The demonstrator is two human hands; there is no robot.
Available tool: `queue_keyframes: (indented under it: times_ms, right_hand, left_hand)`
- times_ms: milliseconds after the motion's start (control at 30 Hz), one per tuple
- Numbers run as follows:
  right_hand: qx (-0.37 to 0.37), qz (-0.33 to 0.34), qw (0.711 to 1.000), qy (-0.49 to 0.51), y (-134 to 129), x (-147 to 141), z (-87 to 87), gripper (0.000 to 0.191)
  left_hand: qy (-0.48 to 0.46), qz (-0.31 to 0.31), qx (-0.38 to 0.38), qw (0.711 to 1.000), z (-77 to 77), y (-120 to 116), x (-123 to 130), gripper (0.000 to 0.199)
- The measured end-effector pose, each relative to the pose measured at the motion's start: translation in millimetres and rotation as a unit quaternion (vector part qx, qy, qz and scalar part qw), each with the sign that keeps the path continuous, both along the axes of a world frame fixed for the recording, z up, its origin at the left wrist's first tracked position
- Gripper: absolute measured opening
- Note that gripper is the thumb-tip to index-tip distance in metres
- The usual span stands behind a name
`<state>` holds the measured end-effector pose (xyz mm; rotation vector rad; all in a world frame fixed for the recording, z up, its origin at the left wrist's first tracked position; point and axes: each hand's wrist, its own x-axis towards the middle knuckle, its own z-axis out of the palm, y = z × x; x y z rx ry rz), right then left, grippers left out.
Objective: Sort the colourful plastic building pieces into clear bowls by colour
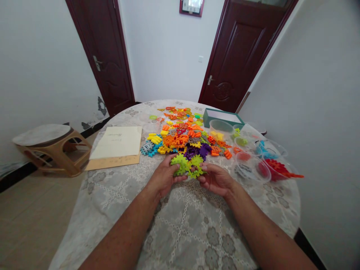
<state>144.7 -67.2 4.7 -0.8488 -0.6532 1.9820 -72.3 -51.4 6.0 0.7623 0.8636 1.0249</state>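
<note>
Between my two hands are lime-green interlocking plastic building pieces [194,165] with toothed edges, held just above the tablecloth. My left hand [165,174] grips their left side, thumb on top and fingers beneath. At the right side my right hand [215,179] pinches the green pieces between thumb and fingers. Whether the pieces are joined to each other I cannot tell. Right behind them lies a mixed heap of building pieces [176,140] in orange, yellow, blue, grey and purple.
Clear plastic tubs [250,168] with sorted pieces stand on the right. A green box [223,117] is at the back right, and paper sheets [116,144] lie at the left of the round table [174,232]. A stool [56,150] stands on the floor to the left.
</note>
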Motion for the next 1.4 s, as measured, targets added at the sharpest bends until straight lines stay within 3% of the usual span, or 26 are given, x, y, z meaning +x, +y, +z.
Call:
queue_keyframes:
  times_ms: [300,467,567,733,867,967,1167,1400]
  right_hand:
    - [0.002,0.013,1.000,-0.004,-2,2,1.7,0.021]
    - [-0.024,0.031,0.999,0.007,-2,-13,-7.8,0.021]
    - [-0.036,0.020,0.999,0.016,-1,-20,-12.5,0.024]
    - [-0.031,-0.021,0.999,-0.009,-1,-23,-16.0,0.018]
    - [-0.026,-0.054,0.998,-0.014,-3,-28,-18.0,0.019]
    - [-0.029,-0.070,0.997,-0.014,-2,-27,-17.3,0.017]
    - [0.020,-0.124,0.988,-0.091,0,-16,-5.9,0.022]
    - [0.120,-0.120,0.973,-0.155,-8,-25,2.1,0.043]
  left_hand:
    - [0.031,0.025,0.032,0.999,-2.1,0,5,0.051]
    - [-0.006,-0.009,0.015,1.000,-1.7,-1,5,0.042]
    - [-0.015,-0.028,0.025,0.999,-1.8,-2,5,0.043]
    - [0.064,-0.017,0.060,0.996,-3.2,-3,6,0.064]
    - [0.103,0.000,0.079,0.992,-2.6,-3,6,0.058]
    - [0.074,0.010,0.056,0.996,-0.6,-2,5,0.051]
    - [0.003,0.039,0.014,0.999,-1.4,2,4,0.039]
    - [-0.015,-0.007,0.009,1.000,-3.0,0,5,0.033]
